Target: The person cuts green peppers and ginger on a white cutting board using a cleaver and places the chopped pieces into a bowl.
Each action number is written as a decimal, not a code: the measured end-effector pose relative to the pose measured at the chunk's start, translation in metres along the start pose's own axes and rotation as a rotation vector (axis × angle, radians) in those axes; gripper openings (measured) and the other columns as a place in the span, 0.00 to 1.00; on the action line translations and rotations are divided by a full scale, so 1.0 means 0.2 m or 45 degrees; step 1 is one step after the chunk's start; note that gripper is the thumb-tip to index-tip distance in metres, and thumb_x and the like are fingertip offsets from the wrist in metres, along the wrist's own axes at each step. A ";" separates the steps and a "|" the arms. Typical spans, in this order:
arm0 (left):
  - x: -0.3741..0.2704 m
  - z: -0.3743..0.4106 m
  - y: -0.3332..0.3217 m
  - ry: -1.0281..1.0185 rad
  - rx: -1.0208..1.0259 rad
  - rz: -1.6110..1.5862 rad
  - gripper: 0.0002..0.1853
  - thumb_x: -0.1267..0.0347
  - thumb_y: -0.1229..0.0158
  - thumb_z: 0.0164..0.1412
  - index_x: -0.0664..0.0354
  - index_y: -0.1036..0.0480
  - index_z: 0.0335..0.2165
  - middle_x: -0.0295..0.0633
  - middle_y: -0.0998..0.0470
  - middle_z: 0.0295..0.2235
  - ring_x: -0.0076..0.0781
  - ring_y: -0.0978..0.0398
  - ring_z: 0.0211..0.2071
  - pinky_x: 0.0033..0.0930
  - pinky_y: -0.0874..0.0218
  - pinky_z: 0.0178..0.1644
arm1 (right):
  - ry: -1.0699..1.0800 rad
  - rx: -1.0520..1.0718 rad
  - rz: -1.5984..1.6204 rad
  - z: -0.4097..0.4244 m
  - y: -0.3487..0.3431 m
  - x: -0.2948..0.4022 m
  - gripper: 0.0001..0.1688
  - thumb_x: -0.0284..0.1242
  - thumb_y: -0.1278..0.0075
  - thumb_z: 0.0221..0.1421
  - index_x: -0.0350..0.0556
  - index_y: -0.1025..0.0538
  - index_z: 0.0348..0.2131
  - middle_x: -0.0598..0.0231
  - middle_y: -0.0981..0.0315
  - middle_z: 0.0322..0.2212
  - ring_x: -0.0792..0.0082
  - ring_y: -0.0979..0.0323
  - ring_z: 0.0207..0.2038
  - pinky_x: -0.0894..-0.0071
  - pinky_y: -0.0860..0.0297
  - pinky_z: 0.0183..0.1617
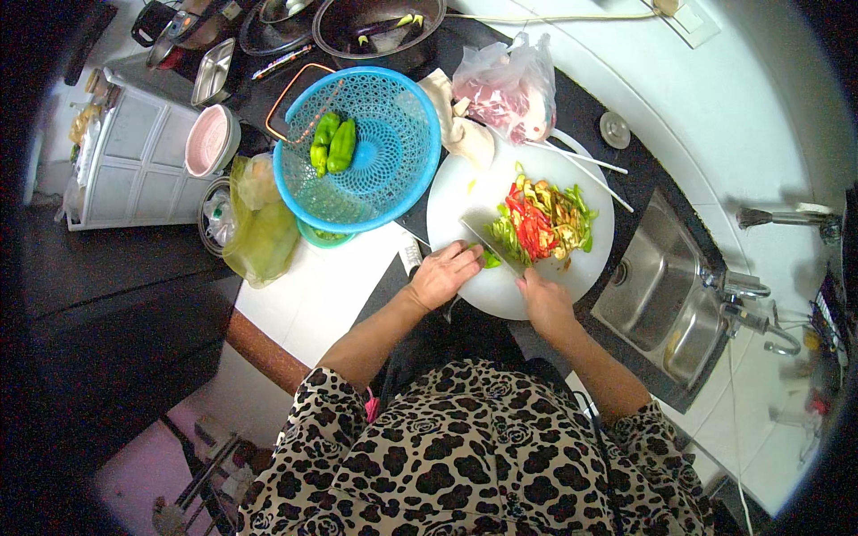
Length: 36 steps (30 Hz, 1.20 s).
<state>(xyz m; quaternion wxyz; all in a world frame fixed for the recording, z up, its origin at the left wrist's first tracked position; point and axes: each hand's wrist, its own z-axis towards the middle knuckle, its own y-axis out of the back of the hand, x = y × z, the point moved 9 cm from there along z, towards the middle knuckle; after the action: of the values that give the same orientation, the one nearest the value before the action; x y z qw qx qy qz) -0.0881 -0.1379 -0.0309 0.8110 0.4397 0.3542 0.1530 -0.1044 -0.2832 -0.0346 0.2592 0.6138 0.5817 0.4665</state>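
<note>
A kitchen knife is gripped by its handle in my right hand. Its blade stands over the white round cutting board, pointing away and to the left. My left hand rests at the board's near left with fingers curled on a piece of green pepper, close beside the blade. Most of that piece is hidden by the fingers and knife. Right of the blade lies a heap of cut peppers, with red strips, green strips and yellowish-brown pieces.
Left of the board is a blue plastic basket holding whole green peppers. Behind stand bagged raw meat, a cloth and white chopsticks. A steel double sink is at right. A green mesh bag lies at left.
</note>
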 end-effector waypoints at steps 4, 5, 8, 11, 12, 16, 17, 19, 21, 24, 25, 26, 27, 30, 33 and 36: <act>0.01 0.01 -0.02 0.069 -0.017 -0.026 0.15 0.73 0.48 0.43 0.55 0.29 0.36 0.34 0.28 0.41 0.32 0.30 0.40 0.28 0.31 0.38 | -0.020 -0.068 0.143 -0.03 0.15 0.02 0.15 0.38 0.60 0.60 0.43 0.34 0.30 0.49 0.26 0.23 0.47 0.26 0.26 0.47 0.32 0.29; 0.02 0.03 -0.03 0.089 -0.021 -0.034 0.16 0.73 0.47 0.43 0.55 0.29 0.36 0.34 0.28 0.41 0.32 0.30 0.40 0.28 0.31 0.38 | -0.003 -0.055 0.113 -0.04 0.18 0.02 0.15 0.38 0.61 0.60 0.43 0.34 0.30 0.49 0.26 0.22 0.46 0.26 0.26 0.46 0.32 0.29; 0.01 0.03 -0.03 0.066 -0.042 -0.025 0.16 0.74 0.47 0.43 0.56 0.28 0.36 0.35 0.28 0.41 0.33 0.29 0.40 0.28 0.31 0.38 | -0.007 -0.015 0.037 -0.07 0.17 0.02 0.15 0.38 0.61 0.61 0.43 0.34 0.31 0.49 0.27 0.20 0.45 0.27 0.25 0.46 0.32 0.29; 0.01 0.03 -0.04 0.054 -0.040 -0.055 0.16 0.74 0.47 0.43 0.56 0.28 0.36 0.36 0.28 0.41 0.34 0.29 0.40 0.29 0.31 0.39 | -0.062 -0.019 0.012 0.04 0.04 -0.01 0.15 0.38 0.60 0.60 0.43 0.34 0.32 0.48 0.27 0.20 0.44 0.27 0.24 0.46 0.32 0.29; 0.02 0.03 -0.03 0.052 -0.031 -0.068 0.17 0.74 0.47 0.43 0.56 0.28 0.37 0.36 0.28 0.41 0.34 0.29 0.40 0.29 0.31 0.39 | -0.072 -0.023 0.024 0.08 0.03 -0.01 0.15 0.38 0.61 0.60 0.43 0.34 0.32 0.48 0.27 0.20 0.44 0.27 0.25 0.46 0.32 0.29; 0.03 0.01 -0.02 0.118 -0.034 -0.074 0.18 0.75 0.47 0.42 0.57 0.28 0.38 0.37 0.28 0.40 0.35 0.29 0.41 0.30 0.31 0.39 | -0.043 -0.062 0.137 0.04 0.08 -0.02 0.15 0.37 0.60 0.60 0.43 0.34 0.33 0.48 0.27 0.20 0.45 0.27 0.25 0.46 0.32 0.29; 0.04 0.01 -0.03 0.115 -0.046 -0.088 0.18 0.75 0.46 0.42 0.57 0.28 0.38 0.37 0.28 0.40 0.34 0.29 0.40 0.30 0.31 0.39 | -0.021 -0.060 0.122 0.01 0.12 -0.01 0.15 0.38 0.60 0.60 0.43 0.34 0.33 0.48 0.27 0.20 0.45 0.27 0.25 0.46 0.32 0.29; 0.04 0.03 -0.03 0.108 -0.061 -0.122 0.18 0.75 0.46 0.42 0.57 0.28 0.38 0.37 0.28 0.40 0.34 0.28 0.40 0.30 0.31 0.39 | 0.015 -0.052 0.096 -0.05 0.19 0.03 0.15 0.38 0.60 0.60 0.44 0.34 0.33 0.48 0.27 0.20 0.44 0.27 0.25 0.46 0.32 0.29; 0.03 0.04 -0.03 0.098 -0.077 -0.138 0.18 0.76 0.46 0.41 0.58 0.28 0.37 0.37 0.27 0.39 0.34 0.28 0.40 0.30 0.31 0.39 | 0.006 -0.090 0.107 -0.02 0.14 0.03 0.14 0.37 0.59 0.60 0.44 0.33 0.32 0.48 0.27 0.20 0.45 0.27 0.25 0.46 0.32 0.29; 0.03 0.03 -0.03 0.082 -0.078 -0.138 0.18 0.76 0.46 0.41 0.58 0.27 0.37 0.37 0.27 0.39 0.34 0.28 0.40 0.30 0.31 0.38 | -0.046 -0.110 0.153 0.09 0.06 0.08 0.13 0.37 0.57 0.59 0.44 0.33 0.32 0.47 0.29 0.19 0.43 0.28 0.24 0.46 0.34 0.28; 0.04 0.03 -0.03 0.069 -0.074 -0.138 0.18 0.76 0.46 0.40 0.58 0.27 0.37 0.37 0.27 0.39 0.33 0.28 0.40 0.29 0.31 0.38 | -0.077 -0.114 0.173 0.13 0.04 0.08 0.13 0.36 0.56 0.59 0.44 0.34 0.32 0.46 0.30 0.19 0.42 0.29 0.24 0.45 0.35 0.28; 0.05 0.03 -0.02 0.078 -0.084 -0.122 0.18 0.75 0.46 0.40 0.58 0.27 0.36 0.37 0.27 0.39 0.33 0.28 0.40 0.29 0.31 0.38 | -0.073 -0.132 0.167 0.16 0.04 0.08 0.13 0.36 0.57 0.59 0.44 0.33 0.32 0.47 0.29 0.19 0.43 0.28 0.24 0.46 0.34 0.28; 0.05 0.04 -0.02 0.089 -0.101 -0.115 0.18 0.75 0.46 0.40 0.58 0.27 0.36 0.36 0.27 0.39 0.33 0.28 0.40 0.28 0.31 0.37 | -0.072 -0.148 0.151 0.17 0.04 0.07 0.14 0.37 0.57 0.59 0.44 0.33 0.31 0.48 0.28 0.19 0.44 0.28 0.25 0.47 0.34 0.28; 0.05 0.06 -0.02 0.087 -0.147 -0.100 0.17 0.75 0.46 0.41 0.57 0.27 0.36 0.36 0.27 0.39 0.32 0.27 0.39 0.27 0.31 0.37 | -0.045 -0.169 0.221 0.13 0.06 0.02 0.14 0.37 0.57 0.59 0.44 0.33 0.31 0.48 0.27 0.19 0.43 0.28 0.25 0.46 0.33 0.29; 0.04 0.08 -0.02 0.089 -0.146 -0.098 0.16 0.74 0.47 0.42 0.57 0.27 0.35 0.36 0.27 0.38 0.31 0.27 0.37 0.27 0.31 0.36 | -0.018 -0.189 0.252 0.01 0.18 0.02 0.15 0.37 0.57 0.59 0.42 0.33 0.31 0.47 0.28 0.19 0.42 0.28 0.25 0.44 0.34 0.30; 0.04 0.08 -0.04 0.068 -0.167 -0.091 0.16 0.74 0.47 0.42 0.57 0.27 0.35 0.36 0.27 0.38 0.31 0.27 0.37 0.28 0.31 0.36 | -0.052 -0.116 0.154 -0.03 0.20 0.01 0.15 0.36 0.57 0.59 0.42 0.33 0.31 0.46 0.28 0.19 0.42 0.28 0.25 0.44 0.35 0.30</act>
<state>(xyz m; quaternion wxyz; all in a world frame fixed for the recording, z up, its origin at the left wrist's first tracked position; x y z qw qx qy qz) -0.0719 -0.1470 -0.0356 0.8332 0.3686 0.3805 0.1585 -0.0906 -0.2890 0.0023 0.2699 0.6447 0.5164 0.4948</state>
